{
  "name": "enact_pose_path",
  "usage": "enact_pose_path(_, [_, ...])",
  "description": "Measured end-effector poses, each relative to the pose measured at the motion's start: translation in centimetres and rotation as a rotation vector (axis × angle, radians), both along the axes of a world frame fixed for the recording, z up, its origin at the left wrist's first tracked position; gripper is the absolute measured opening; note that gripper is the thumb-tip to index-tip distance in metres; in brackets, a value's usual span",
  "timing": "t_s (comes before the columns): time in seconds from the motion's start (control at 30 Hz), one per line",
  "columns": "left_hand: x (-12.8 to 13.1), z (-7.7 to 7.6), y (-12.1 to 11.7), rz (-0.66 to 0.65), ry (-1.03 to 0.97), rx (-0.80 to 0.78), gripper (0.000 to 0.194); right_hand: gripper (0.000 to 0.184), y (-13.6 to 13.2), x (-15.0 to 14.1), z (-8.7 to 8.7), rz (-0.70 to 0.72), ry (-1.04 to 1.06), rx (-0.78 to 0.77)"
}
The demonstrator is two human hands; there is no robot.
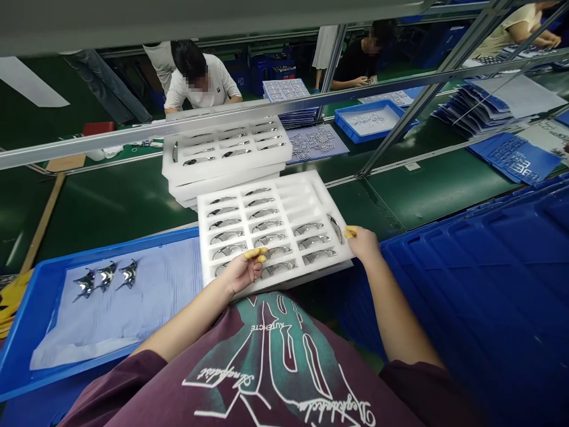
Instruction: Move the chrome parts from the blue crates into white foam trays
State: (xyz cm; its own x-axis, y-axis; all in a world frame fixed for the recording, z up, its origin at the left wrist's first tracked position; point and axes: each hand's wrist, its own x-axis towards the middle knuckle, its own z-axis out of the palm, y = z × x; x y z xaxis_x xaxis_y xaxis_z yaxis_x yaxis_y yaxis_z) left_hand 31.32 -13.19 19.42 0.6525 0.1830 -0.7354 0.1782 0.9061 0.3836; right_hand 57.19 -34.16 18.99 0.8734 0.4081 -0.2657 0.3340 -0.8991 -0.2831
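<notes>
A white foam tray (311, 196) with rows of slots lies in front of me, most slots filled with curved chrome parts (267, 226). My left hand (246, 268), yellow cots on its fingertips, grips the tray's near edge with fingers curled over it. My right hand (362, 242), also with yellow cots, pinches the tray's right edge beside a chrome part (335, 228) lying lengthwise. Both hands are closed on the tray.
A stack of similar white foam trays (178, 172) sits behind it. A blue tray (26, 308) at left holds a sheet with three chrome pieces (106, 276). Blue crates (489, 279) fill the right. A metal rail (267, 110) crosses overhead. Other people work across the green table (111, 201).
</notes>
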Motion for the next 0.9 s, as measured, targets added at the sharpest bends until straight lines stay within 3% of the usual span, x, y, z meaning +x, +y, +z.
enact_pose_path(0.13, [-1.2, 0.8, 0.1, 0.037, -0.003, 0.010, 0.006, 0.052, 1.1, -1.4, -1.1, 0.053, -0.145, 0.136])
enact_pose_path(0.27, [-2.7, 0.8, 0.4, 0.075, -0.045, 0.038, 0.010, 0.065, 3.5, -3.3, -2.8, 0.183, -0.131, 0.026])
enact_pose_path(0.4, [-4.9, 0.3, 0.8, 0.138, -0.070, 0.012, 0.012, 0.068, 3.9, -3.5, -3.6, 0.160, -0.124, -0.064])
enact_pose_path(0.57, [-8.1, -0.3, 1.8, 0.258, -0.035, 0.005, 0.013, 0.072, 3.1, -2.2, -3.5, 0.125, -0.135, -0.061])
enact_pose_path(0.67, [-10.5, -1.3, 4.1, 0.362, 0.028, 0.036, 0.009, 0.072, 3.7, -1.8, -3.2, 0.046, -0.126, -0.048])
enact_pose_path(0.73, [-12.8, -2.4, 6.7, 0.518, 0.133, 0.040, 0.005, 0.072, 4.8, -2.4, -3.0, -0.028, -0.131, -0.025])
enact_pose_path(0.83, [-17.5, -4.8, 11.1, 0.805, 0.308, 0.001, 0.008, 0.070, 7.0, -4.7, -2.6, -0.051, -0.183, 0.082])
enact_pose_path(0.9, [-20.7, -6.5, 13.5, 0.912, 0.388, -0.019, 0.016, 0.069, 8.5, -7.1, -2.4, -0.026, -0.183, 0.182])
